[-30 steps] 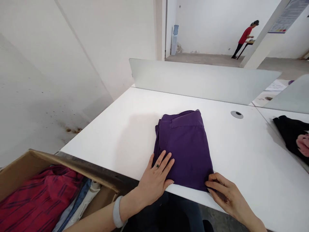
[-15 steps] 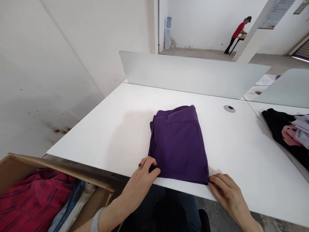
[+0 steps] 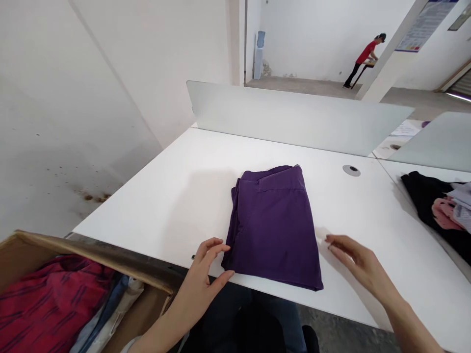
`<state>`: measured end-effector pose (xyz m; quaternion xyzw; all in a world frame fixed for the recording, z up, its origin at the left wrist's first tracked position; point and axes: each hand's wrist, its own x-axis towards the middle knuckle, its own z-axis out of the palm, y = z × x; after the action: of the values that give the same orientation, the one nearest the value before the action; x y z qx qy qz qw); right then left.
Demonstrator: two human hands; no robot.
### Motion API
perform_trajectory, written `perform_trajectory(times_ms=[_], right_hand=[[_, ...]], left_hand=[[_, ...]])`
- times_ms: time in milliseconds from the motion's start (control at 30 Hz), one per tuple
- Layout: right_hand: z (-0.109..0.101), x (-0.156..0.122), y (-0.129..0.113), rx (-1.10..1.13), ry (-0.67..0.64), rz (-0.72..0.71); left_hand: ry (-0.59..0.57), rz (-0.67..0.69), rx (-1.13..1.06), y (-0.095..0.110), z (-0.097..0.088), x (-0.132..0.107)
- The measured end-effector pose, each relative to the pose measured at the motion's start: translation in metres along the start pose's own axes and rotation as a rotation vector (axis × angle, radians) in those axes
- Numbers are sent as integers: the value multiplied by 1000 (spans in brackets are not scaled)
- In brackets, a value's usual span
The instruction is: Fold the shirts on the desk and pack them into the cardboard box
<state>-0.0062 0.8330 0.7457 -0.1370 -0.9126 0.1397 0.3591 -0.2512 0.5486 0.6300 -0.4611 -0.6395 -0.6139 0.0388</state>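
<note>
Purple folded trousers [image 3: 274, 228] sit between left hand [image 3: 196, 287] and right hand [image 3: 358, 262].

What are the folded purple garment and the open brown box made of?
The folded purple garment looks like soft cloth, perhaps cotton or a blend: matte, gently creased, with visible seams, though the fibre can't be told. The open brown box looks like cardboard: dull, plain walls and stiff flaps.

Off the top of the folded purple garment [image 3: 274, 228], left hand [image 3: 200, 274] shifted to its near left corner, fingers spread, right hand [image 3: 355, 260] drawn back from the near right corner, open and apart over the white desk [image 3: 165, 206]
</note>
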Motion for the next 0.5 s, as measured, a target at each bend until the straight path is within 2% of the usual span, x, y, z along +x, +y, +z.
perform_trajectory(times_ms=[100,167,233,333,400,500], right_hand=[[-11,62,1,103,-6,144],[-16,108,-6,217,-34,196],[-16,154,-16,324,-48,229],[-8,209,-34,383,-68,324],[6,229,-45,426,-104,379],[32,230,-55,453,-179,375]], left_hand=[[155,-200,-306,1,-2,-14],[179,-358,-536,8,1,-26],[112,-491,-786,17,8,-37],[-100,-660,-1156,30,21,-46],[-189,-745,-1322,34,30,-46],[-171,-792,-1465,33,41,-47]])
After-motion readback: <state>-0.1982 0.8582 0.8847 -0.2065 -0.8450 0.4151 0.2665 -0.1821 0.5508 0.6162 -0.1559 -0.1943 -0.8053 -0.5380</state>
